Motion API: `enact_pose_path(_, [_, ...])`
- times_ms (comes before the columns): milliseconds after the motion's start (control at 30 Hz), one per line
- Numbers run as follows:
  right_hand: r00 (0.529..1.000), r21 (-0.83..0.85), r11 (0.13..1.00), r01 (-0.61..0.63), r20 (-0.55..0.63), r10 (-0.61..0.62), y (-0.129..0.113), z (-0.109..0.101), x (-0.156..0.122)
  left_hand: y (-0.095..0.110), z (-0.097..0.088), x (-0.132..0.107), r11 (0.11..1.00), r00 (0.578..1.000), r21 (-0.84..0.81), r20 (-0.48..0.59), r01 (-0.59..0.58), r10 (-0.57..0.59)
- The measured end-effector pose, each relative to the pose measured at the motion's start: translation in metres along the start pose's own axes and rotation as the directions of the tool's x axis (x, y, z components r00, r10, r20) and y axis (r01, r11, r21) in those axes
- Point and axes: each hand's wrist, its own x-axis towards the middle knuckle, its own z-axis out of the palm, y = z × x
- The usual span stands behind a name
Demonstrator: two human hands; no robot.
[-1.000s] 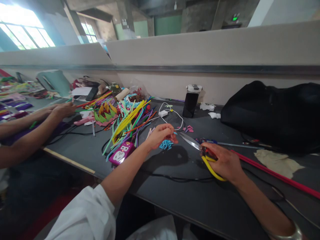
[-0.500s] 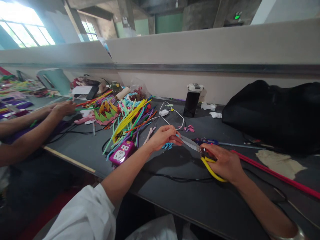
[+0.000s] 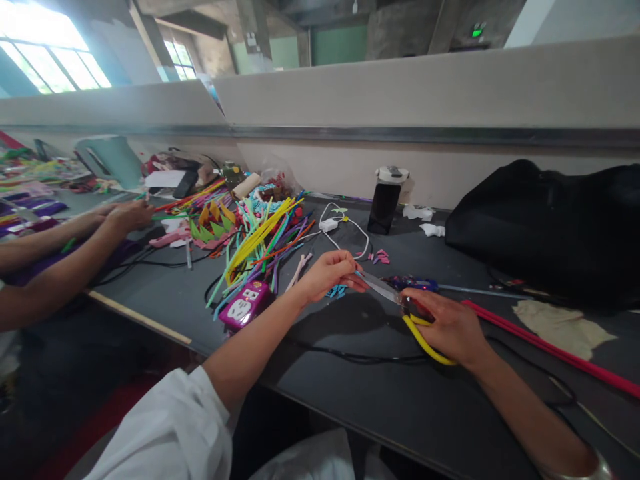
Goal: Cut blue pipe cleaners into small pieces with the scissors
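Observation:
My right hand [image 3: 445, 327] is closed around the yellow handles of a pair of scissors [image 3: 383, 288]. Their blades point left, with the tips up against my left hand [image 3: 334, 273]. Between the pinched fingers of that hand shows a small end of a blue strip [image 3: 357, 273], right at the blade tips; its rest is hidden by the fingers. Short blue pieces [image 3: 336, 291] lie on the table just below my left hand. A few pink pieces [image 3: 383, 256] lie farther back.
Left of my forearm are a purple power socket [image 3: 245, 305] and a heap of coloured pipe cleaners [image 3: 260, 240]. A bottle [image 3: 385, 200], a white cable [image 3: 329, 225] and a black bag [image 3: 545, 233] stand behind. Red rods [image 3: 550, 347] lie right. A co-worker's hands [image 3: 127, 215] work at far left.
Almost nothing differs. Both hands and the scissors keep their places, with the blade tips still at the blue strip.

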Motion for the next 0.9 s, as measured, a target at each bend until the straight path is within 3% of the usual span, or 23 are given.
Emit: enact_pose_path(900, [0.999,0.004,1.0,-0.014,0.033,0.014,-0.002,-0.0043,0.0025,0.0026,0.0043,-0.0019,0.994,0.997,0.073,-0.015,-0.079,0.08])
